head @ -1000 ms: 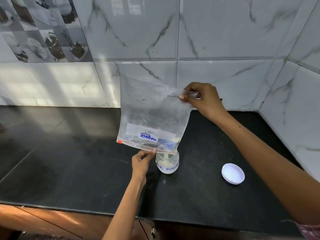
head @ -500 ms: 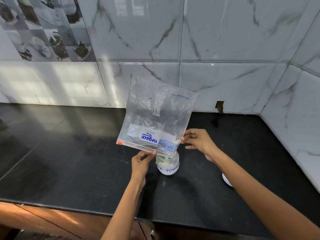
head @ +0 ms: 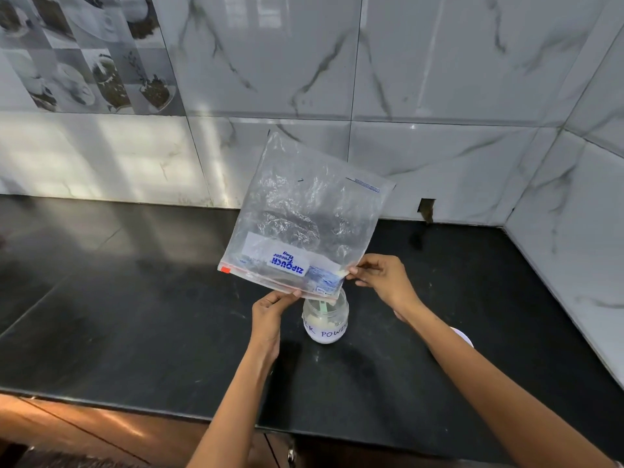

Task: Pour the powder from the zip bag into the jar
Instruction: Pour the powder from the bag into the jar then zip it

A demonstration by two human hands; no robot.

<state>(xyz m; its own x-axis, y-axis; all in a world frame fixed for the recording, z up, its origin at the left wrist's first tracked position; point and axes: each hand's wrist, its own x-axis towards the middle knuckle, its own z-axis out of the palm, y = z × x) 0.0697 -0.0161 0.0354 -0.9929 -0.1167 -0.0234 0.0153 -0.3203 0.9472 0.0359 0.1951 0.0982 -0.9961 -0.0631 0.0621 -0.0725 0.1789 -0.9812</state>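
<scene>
A clear zip bag [head: 304,217] hangs upside down, its zip edge at the bottom and its right corner over the mouth of the jar [head: 326,320]. The small jar stands on the black counter [head: 135,325], holds pale powder and bears handwritten "POWDER". The bag looks nearly empty, with a little powder at the lower right corner. My left hand [head: 270,309] pinches the zip edge from below, just left of the jar. My right hand [head: 381,278] pinches the bag's lower right corner above the jar.
A white lid [head: 464,336] lies on the counter to the right, mostly hidden behind my right forearm. Marble-tiled walls [head: 422,79] close the back and right side. The counter's front edge runs above a wooden cabinet [head: 84,430].
My right hand let go of the bag's top corner, dropped down and took hold of the lower right corner by the jar. The bag has stayed inverted over the jar.
</scene>
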